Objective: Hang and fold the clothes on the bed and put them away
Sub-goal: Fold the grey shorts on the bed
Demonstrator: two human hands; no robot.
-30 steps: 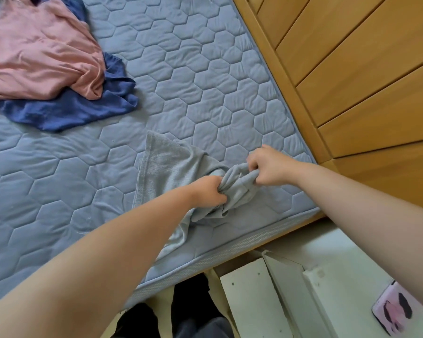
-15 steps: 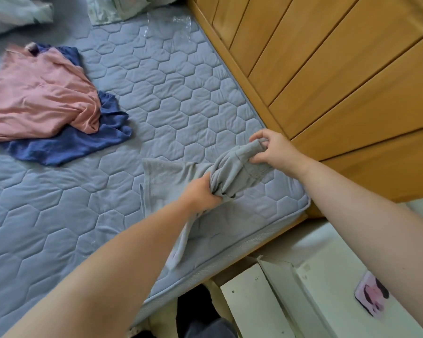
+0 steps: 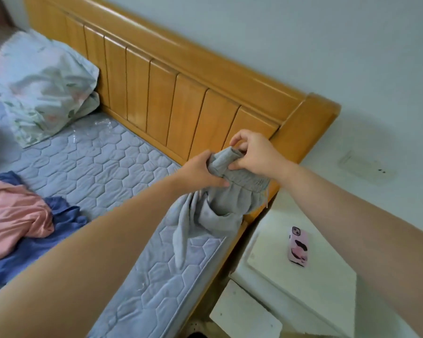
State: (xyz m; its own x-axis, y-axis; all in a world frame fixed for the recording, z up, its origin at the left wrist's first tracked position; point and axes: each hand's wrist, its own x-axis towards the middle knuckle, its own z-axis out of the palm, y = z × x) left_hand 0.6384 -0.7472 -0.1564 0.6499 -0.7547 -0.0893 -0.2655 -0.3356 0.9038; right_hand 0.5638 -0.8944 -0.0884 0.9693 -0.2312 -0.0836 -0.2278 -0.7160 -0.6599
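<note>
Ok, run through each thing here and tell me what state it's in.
Grey elastic-waist shorts: bunched, lifted, held by left hand and right hand.
Pink crumpled garment: unfolded, lying on blue garment.
Floral pillow: against headboard.
Pink-cased phone: face down on white nightstand.

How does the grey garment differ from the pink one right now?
The grey garment is lifted above the bed at the headboard corner, held in the grip of both the left hand and the right hand; the pink garment lies untouched. The grey one hangs alone; the pink one rests crumpled on a blue garment. Both are still unfolded.
</note>
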